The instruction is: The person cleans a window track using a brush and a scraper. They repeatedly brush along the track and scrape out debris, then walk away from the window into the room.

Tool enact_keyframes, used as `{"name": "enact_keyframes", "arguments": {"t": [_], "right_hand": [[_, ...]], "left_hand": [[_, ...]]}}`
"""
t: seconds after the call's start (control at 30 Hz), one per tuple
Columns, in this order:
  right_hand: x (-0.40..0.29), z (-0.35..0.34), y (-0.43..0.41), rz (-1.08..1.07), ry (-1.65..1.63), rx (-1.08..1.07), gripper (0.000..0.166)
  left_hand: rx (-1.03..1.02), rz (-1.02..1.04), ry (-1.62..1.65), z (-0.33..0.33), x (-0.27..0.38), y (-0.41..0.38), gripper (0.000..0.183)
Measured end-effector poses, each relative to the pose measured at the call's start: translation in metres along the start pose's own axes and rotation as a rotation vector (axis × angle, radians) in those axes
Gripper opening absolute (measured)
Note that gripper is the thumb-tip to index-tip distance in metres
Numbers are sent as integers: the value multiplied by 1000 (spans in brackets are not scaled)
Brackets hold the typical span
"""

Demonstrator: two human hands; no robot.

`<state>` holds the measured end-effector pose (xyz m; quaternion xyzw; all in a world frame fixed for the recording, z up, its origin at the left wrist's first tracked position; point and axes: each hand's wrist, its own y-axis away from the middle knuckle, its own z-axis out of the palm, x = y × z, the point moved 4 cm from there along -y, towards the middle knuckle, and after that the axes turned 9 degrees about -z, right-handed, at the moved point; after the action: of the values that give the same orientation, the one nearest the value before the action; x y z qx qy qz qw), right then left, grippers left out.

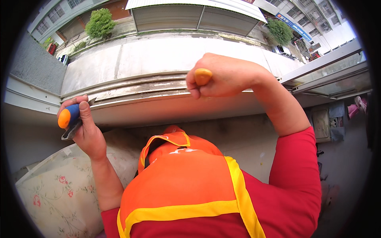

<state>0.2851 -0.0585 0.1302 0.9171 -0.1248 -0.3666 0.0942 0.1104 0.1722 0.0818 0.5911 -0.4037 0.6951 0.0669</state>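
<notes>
My left hand [90, 139] grips a hand tool by its blue and orange handle [70, 115], at the left end of the window sill. A dark metal piece [72, 131] shows below the handle, and a pointed metal tip [92, 101] pokes out past my fingers. It looks like a small trowel, but I cannot tell for sure. My right hand [229, 74] is a fist around an orange handle [203, 76], just over the window track [143, 87]. The working end of that tool is hidden. Dirt lies in the track's grooves.
An opened glass window sash [330, 71] stands at the right, a grey wall [38, 59] at the left. Below the sill is a flower-patterned cover [59, 190]. Outside, a paved road [166, 53] lies lower down. My orange apron [181, 178] hangs forward.
</notes>
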Motion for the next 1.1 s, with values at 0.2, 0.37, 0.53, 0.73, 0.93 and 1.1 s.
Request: {"name": "enact_keyframes", "arguments": {"t": [0.2,0.37,0.53,0.73,0.93,1.1], "right_hand": [[-22,-15,-11,-96,98,-12,13],[-18,0,-32,-98,108,-57,12],[-39,5,-73,-241,-40,37,13],[-31,1,-53,-120,47,-28,14],[-46,0,-63,-167,-66,90,12],[-18,-16,-52,-49,148,90,12]], "left_hand": [[28,-3,-2,-7,0,5,15],[33,-43,25,-11,-8,10,15],[21,-41,15,-13,-6,13,16],[60,-77,37,-19,-7,15,15],[55,-42,31,-16,-4,18,16],[54,-80,53,-17,-6,20,16]]}}
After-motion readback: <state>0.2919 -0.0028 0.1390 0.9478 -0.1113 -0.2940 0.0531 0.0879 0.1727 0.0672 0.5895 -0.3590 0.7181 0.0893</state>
